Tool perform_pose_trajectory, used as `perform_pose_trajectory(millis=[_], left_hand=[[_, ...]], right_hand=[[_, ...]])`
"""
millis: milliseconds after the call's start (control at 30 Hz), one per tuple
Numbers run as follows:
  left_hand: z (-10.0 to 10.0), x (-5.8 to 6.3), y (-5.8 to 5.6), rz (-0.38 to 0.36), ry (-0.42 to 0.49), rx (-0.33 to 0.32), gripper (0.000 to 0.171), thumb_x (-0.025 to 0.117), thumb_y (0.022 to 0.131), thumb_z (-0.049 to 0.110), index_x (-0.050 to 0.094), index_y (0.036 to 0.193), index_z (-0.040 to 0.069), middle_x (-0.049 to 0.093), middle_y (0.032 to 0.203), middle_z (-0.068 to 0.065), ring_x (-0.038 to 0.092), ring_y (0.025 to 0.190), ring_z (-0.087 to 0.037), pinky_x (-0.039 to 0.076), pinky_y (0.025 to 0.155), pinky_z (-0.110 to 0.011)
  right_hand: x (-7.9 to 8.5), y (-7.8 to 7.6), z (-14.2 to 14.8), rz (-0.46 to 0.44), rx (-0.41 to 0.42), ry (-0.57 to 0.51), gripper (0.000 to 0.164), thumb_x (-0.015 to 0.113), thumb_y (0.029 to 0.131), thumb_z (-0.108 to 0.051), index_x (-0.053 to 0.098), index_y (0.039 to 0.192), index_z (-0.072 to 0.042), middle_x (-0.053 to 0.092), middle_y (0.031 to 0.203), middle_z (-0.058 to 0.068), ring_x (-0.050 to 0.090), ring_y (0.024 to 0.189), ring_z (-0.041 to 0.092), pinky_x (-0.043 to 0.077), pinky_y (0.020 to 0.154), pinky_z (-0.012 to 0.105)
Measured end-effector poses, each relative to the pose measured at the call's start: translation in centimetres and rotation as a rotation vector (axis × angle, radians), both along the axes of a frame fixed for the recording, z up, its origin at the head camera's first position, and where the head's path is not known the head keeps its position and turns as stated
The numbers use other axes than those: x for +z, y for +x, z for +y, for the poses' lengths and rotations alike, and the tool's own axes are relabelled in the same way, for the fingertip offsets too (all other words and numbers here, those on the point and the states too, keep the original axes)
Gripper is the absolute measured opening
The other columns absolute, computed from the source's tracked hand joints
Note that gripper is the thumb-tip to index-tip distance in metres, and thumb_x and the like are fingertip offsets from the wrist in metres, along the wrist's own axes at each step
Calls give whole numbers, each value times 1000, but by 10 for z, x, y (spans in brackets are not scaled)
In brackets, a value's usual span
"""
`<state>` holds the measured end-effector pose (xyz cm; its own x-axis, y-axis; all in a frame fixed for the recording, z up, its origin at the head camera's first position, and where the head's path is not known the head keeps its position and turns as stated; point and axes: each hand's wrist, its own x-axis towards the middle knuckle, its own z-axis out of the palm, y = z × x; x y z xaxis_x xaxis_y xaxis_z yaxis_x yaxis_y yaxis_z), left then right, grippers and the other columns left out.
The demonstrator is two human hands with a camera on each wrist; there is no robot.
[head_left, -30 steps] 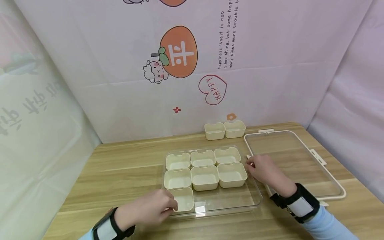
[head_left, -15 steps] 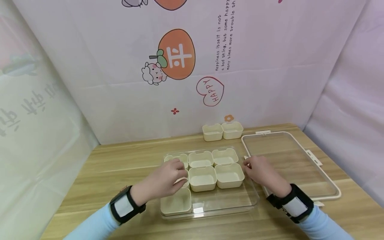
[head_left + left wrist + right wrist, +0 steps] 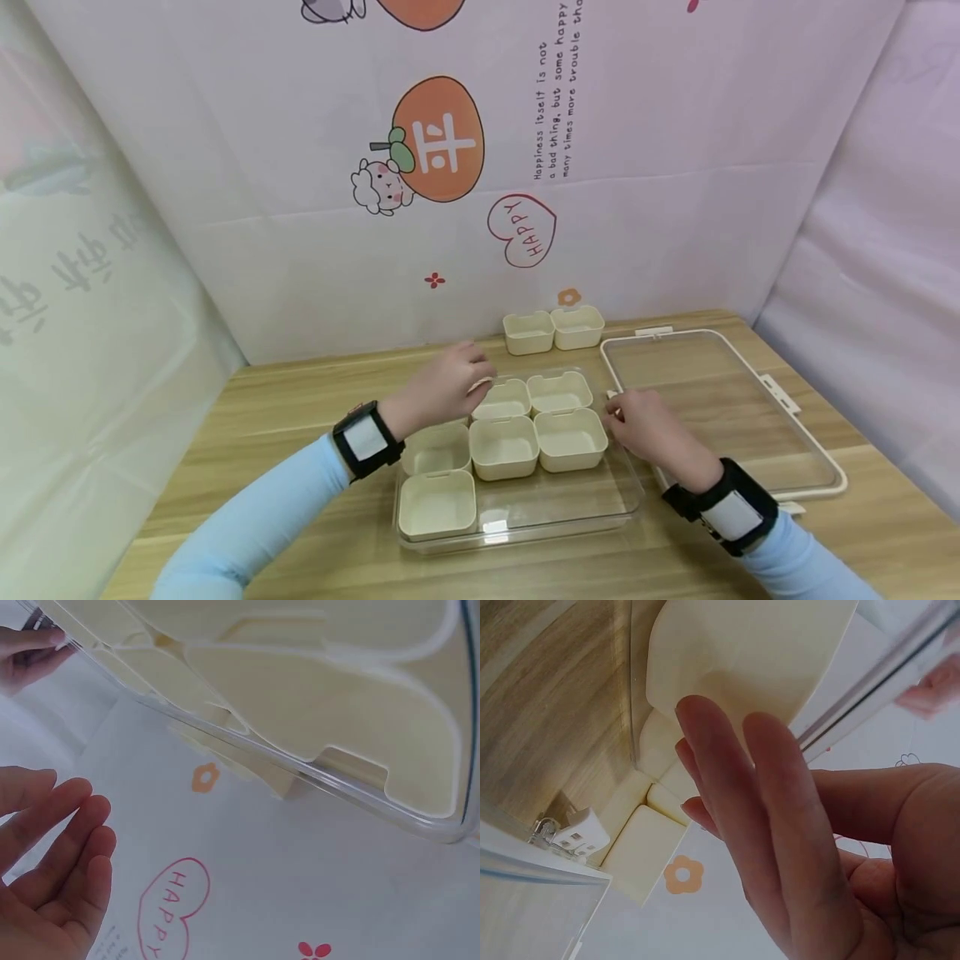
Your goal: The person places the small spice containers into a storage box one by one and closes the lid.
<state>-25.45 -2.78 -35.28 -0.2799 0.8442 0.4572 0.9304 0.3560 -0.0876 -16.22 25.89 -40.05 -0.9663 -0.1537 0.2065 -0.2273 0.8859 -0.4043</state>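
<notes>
Steadying the clear tray [image 3: 633, 492] at its right edge, the right hand [image 3: 645, 429] is laid there with loose fingers, gripping nothing — while the left hand [image 3: 442, 387] is held empty, fingers relaxed, over the back-left cream cups [image 3: 501, 400].

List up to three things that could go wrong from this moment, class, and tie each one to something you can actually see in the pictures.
1. The left hand hovers open above the clear tray's back-left corner; reaching on toward the two loose cream cups, its sleeve could drag across seated cups.
2. The right hand rests at the tray's right edge; a push might slide the tray.
3. The clear lid lies close beside that wrist and could get nudged toward the table edge.
</notes>
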Motion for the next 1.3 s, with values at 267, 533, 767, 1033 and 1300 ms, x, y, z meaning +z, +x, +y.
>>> perform_pose_trajectory(millis=[267, 533, 767, 1033, 1300], left_hand=[[15, 0, -31, 39, -14, 59, 6, 68, 81, 8, 64, 77, 10, 59, 77, -1, 53, 74, -16, 46, 66, -28], [28, -2, -54, -9, -49, 113, 3, 65, 83, 9, 68, 83, 8, 60, 78, -3, 52, 74, -16, 45, 69, -28], [38, -2, -70, 7, -60, 134, 5, 63, 84, 10, 67, 80, 9, 61, 78, -2, 55, 75, -17, 46, 70, -29], [54, -8, -91, 17, -97, 161, 7, 62, 82, 6, 66, 78, 10, 61, 76, -1, 55, 75, -17, 45, 72, -28], [69, -13, -106, -33, -164, 232, 8, 65, 83, 9, 71, 87, 9, 65, 84, -3, 57, 82, -18, 47, 78, -28]], right_hand=[[-3, -3, 2, 40, -2, 19, 17, 61, 82, -3, 63, 66, -10, 47, 50, -6, 42, 46, 7, 34, 44, 22], [-3, -3, 2, 32, -9, 16, 16, 61, 82, -4, 64, 68, -9, 49, 50, -6, 43, 46, 7, 35, 43, 22], [-3, -3, 1, 31, -11, 5, 14, 61, 82, -4, 67, 71, -8, 49, 49, -7, 43, 45, 6, 34, 42, 22], [-2, -4, 1, -3, -23, -5, 13, 61, 83, -4, 68, 73, -7, 50, 49, -6, 44, 45, 7, 35, 42, 22], [-3, -4, 1, -27, -26, -19, 11, 61, 83, -4, 70, 78, -4, 53, 51, -5, 46, 45, 6, 36, 42, 22]])
